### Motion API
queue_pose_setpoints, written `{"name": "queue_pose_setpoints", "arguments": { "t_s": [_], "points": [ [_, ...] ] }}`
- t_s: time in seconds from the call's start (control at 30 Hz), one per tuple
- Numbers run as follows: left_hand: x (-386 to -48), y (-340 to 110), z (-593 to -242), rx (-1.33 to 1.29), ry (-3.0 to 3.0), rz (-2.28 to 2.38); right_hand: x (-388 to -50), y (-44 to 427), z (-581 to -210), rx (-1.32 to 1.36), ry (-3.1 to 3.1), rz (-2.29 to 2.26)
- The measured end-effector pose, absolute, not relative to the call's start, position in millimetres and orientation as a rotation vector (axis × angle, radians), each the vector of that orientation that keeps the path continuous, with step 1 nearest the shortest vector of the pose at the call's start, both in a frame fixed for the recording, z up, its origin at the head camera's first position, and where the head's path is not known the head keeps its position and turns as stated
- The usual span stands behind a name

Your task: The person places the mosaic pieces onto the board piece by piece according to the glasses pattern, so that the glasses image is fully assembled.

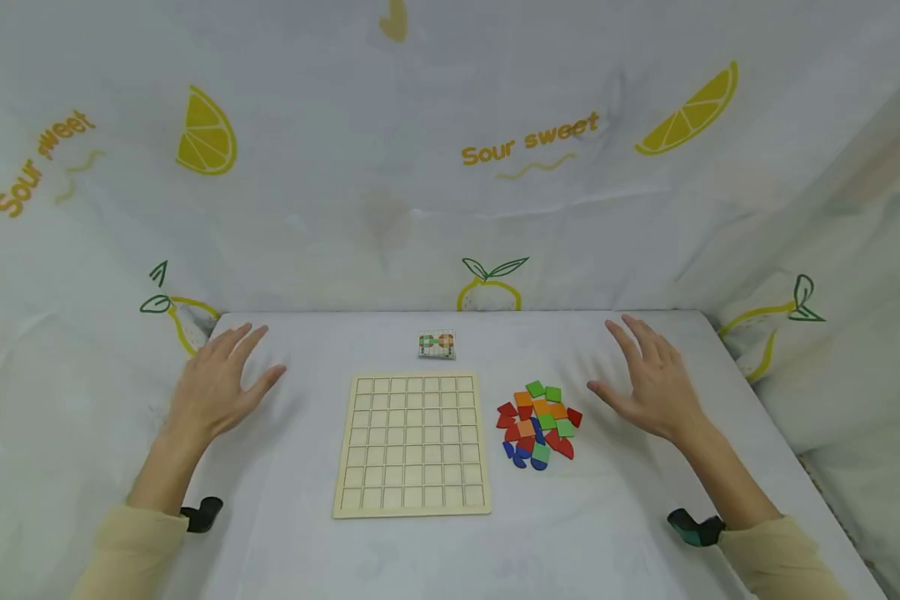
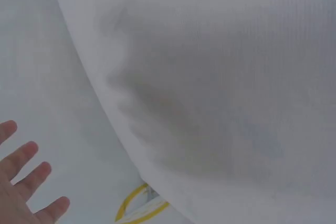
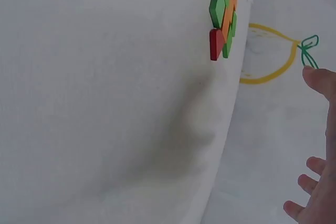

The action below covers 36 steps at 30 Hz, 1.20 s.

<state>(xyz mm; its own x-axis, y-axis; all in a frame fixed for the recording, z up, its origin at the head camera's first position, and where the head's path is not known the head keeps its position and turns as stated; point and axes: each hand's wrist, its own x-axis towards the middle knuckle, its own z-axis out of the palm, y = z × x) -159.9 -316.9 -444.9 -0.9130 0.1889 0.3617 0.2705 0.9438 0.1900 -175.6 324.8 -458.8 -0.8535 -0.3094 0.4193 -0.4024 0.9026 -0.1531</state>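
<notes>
A pale wooden grid board (image 1: 412, 446) with square cells lies on the white table, its cells bare. To its right is a loose pile of flat coloured pieces (image 1: 540, 421) in red, orange, green and blue, some squares and some with rounded edges. Over the table's left side hovers my left hand (image 1: 213, 383), fingers spread and holding nothing. My right hand (image 1: 652, 383) is raised to the right of the pile, fingers apart, also holding nothing. In the right wrist view part of the pile (image 3: 223, 17) shows beyond the hand's shadow.
Behind the board lies a small stack of pattern cards (image 1: 437, 344). A white cloth backdrop (image 1: 330, 167) printed with lemons rises at the table's back edge and along the sides. Black straps (image 1: 202, 515) sit at both wrists.
</notes>
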Motion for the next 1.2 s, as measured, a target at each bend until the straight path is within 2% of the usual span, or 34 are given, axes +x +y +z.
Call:
{"name": "queue_pose_setpoints", "arguments": {
  "t_s": [0.23, 0.63, 0.9, 1.2],
  "points": [
    [-142, -308, -445, -0.257, -2.989, -0.659, -166, 311, -467, 0.481, -2.772, 0.548],
    [-116, -280, -457, -0.354, -3.037, -1.058, -158, 305, -480, 0.542, -2.929, 0.953],
    [-98, -258, -474, -0.373, -3.119, -1.258, -158, 307, -494, 0.607, -2.965, 1.102],
    [-91, -242, -490, -0.262, -3.059, -1.469, -164, 313, -503, 0.632, -3.006, 1.111]
  ]
}}
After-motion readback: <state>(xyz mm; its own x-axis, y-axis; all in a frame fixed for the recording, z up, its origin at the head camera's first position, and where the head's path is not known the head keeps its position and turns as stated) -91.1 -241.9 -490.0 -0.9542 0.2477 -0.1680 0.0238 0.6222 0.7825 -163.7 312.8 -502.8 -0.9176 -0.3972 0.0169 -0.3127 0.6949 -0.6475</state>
